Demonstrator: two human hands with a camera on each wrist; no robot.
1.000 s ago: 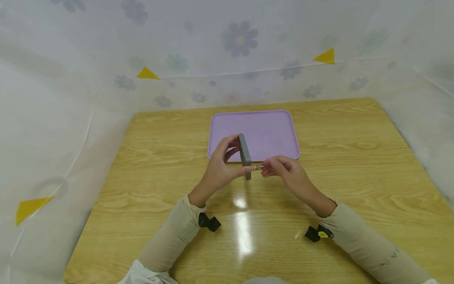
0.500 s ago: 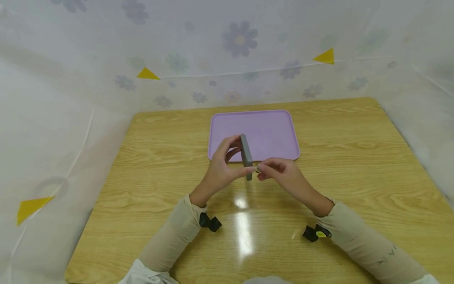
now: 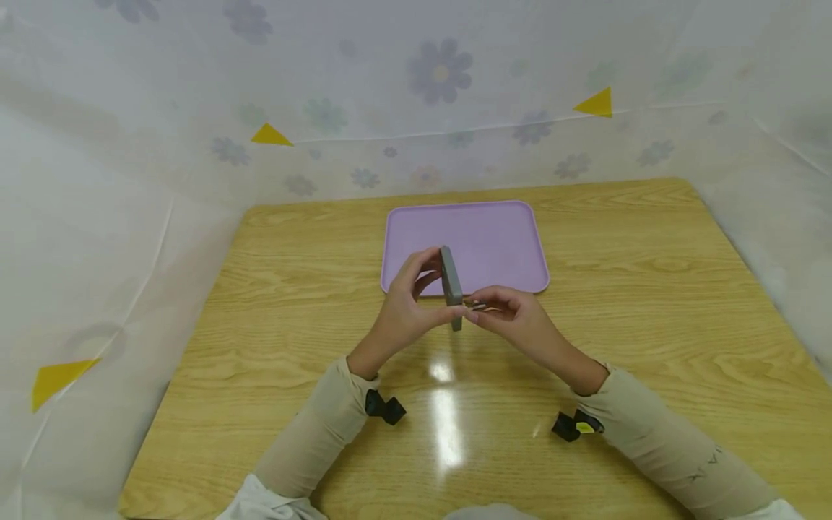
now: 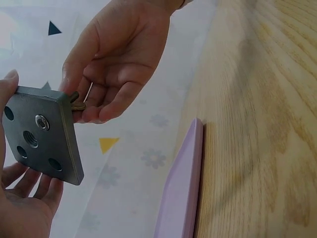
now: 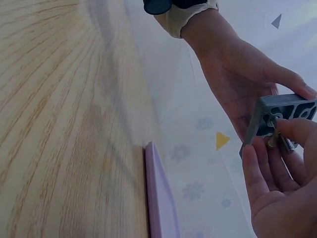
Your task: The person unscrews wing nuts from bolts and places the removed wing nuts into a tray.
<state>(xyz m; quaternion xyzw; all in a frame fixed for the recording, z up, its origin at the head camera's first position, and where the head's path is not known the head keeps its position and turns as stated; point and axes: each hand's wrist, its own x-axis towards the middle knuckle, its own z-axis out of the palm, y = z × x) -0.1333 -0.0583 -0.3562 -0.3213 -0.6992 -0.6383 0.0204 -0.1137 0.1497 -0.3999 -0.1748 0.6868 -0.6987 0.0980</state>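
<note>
My left hand (image 3: 409,300) grips a grey square metal plate (image 3: 451,278) by its edges, upright above the table. Several round holes show on one face of the plate (image 4: 42,144), and a hex-socket screw head (image 4: 42,122) sits in one corner. On the opposite, ribbed face (image 5: 282,101), a threaded shank (image 5: 275,120) stands out. My right hand (image 3: 513,314) pinches small metal pieces at this side; a brass-coloured piece (image 4: 78,106) and a threaded silver piece (image 5: 288,144) show between its fingers. I cannot tell their exact kind.
A shallow purple tray (image 3: 500,238) lies behind the hands on the wood-grain table (image 3: 292,303). A white floral curtain (image 3: 364,87) with yellow triangles hangs around the table. Each wrist wears a black camera mount (image 3: 385,407).
My right hand has moved a little left, closer to the plate, and its fingers have turned the small metal piece from end-on to flatter. The left hand and plate have barely moved.
</note>
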